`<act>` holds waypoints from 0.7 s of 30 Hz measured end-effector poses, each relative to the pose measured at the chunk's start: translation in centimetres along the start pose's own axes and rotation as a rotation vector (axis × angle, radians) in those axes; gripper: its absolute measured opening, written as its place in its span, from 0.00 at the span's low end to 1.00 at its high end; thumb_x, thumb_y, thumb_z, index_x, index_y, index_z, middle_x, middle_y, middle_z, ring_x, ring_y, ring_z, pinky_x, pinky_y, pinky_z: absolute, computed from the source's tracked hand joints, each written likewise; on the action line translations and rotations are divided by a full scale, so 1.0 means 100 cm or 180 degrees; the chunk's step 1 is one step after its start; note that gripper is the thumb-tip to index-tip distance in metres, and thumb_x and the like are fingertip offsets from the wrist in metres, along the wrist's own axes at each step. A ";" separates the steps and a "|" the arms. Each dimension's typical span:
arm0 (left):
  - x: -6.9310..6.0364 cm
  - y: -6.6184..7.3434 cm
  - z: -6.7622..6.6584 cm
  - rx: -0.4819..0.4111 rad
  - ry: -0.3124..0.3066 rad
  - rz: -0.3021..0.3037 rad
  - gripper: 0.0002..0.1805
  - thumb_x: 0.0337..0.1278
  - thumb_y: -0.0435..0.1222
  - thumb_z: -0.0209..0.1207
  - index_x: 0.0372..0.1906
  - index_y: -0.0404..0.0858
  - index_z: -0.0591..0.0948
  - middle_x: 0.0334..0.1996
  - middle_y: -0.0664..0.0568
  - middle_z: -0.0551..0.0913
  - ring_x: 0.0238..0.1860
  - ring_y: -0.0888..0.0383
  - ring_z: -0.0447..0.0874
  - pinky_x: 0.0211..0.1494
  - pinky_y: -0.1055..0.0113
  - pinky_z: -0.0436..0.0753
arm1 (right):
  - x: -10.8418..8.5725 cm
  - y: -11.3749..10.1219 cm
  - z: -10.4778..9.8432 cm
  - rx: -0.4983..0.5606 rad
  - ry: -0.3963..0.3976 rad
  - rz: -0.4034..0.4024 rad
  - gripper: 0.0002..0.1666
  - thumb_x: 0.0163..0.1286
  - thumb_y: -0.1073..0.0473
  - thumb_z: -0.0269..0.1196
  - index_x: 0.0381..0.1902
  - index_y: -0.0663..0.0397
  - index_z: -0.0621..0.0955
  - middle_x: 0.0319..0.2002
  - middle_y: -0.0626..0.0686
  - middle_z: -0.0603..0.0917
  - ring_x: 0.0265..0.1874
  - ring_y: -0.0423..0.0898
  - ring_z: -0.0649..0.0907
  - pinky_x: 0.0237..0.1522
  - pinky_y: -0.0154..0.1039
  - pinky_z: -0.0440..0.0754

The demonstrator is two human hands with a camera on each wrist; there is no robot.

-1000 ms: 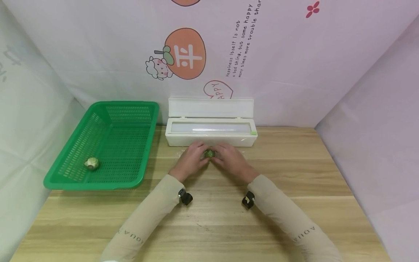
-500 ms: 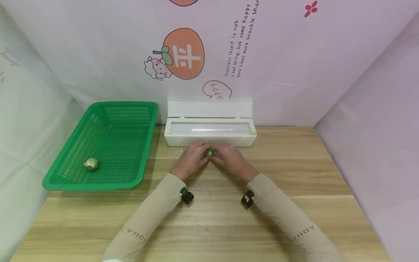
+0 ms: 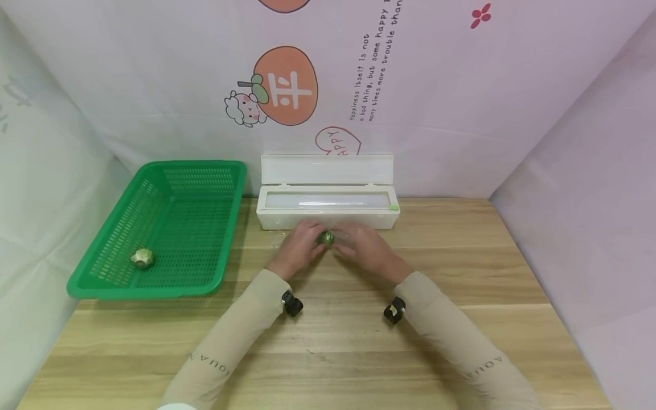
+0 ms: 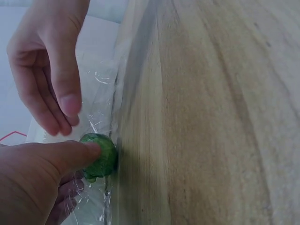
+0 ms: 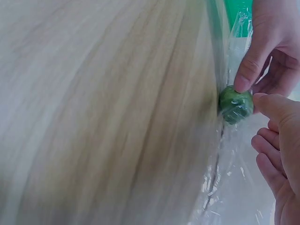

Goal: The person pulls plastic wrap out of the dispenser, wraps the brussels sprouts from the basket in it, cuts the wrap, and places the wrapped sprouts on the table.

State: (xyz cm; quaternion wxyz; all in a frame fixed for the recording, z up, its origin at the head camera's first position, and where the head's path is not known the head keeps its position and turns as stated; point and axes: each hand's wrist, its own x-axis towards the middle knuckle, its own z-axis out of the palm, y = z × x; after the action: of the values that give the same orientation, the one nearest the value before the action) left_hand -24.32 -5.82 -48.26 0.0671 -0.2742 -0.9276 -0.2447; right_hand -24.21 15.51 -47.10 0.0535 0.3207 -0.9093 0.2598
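Observation:
A small green Brussels sprout point(image 3: 328, 237) with clear plastic film point(image 5: 234, 168) over it lies on the table in front of the white film box point(image 3: 328, 219). My left hand point(image 3: 299, 247) pinches the sprout, its thumb on the near side in the left wrist view. My right hand point(image 3: 366, 249), blurred in the head view, is just right of the sprout. In the left wrist view its fingers are loosely bent and apart from the sprout; no film shows clearly in its grasp. The film spreads flat on both sides of the sprout.
On the left stands a green plastic basket point(image 3: 233, 228) with one pale sprout point(image 3: 143, 258) in it. The film box's lid point(image 3: 328, 169) is raised against the back wall, showing the roll point(image 3: 328, 200). White printed cloth walls enclose the wooden table point(image 3: 328, 353).
My right hand has drawn slightly away to the right from the sprout, exposing more of it. The left hand keeps its hold on the sprout with little movement.

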 end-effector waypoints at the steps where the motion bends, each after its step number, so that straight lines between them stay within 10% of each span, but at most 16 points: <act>1: 0.000 0.000 0.000 0.0007 0.0003 0.0007 0.21 0.61 0.34 0.73 0.58 0.34 0.84 0.58 0.42 0.86 0.63 0.46 0.82 0.73 0.54 0.82 | -0.001 0.000 -0.002 0.0012 -0.0007 0.0024 0.27 0.71 0.57 0.72 0.66 0.55 0.82 0.62 0.55 0.87 0.64 0.54 0.85 0.72 0.53 0.81; 21: -0.011 0.007 -0.028 -0.0010 0.0064 0.0088 0.20 0.59 0.34 0.74 0.56 0.34 0.85 0.56 0.42 0.87 0.62 0.45 0.84 0.72 0.51 0.83 | -0.044 0.012 -0.074 -0.0470 -0.0103 0.0450 0.43 0.78 0.44 0.64 0.81 0.60 0.64 0.79 0.64 0.69 0.77 0.65 0.70 0.79 0.64 0.68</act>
State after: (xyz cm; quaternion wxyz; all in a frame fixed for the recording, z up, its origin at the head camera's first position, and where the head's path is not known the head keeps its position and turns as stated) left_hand -23.01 -7.19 -45.85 0.0793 -0.2845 -0.9227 -0.2479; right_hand -22.01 22.53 -42.42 0.0438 0.2550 -0.9471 0.1899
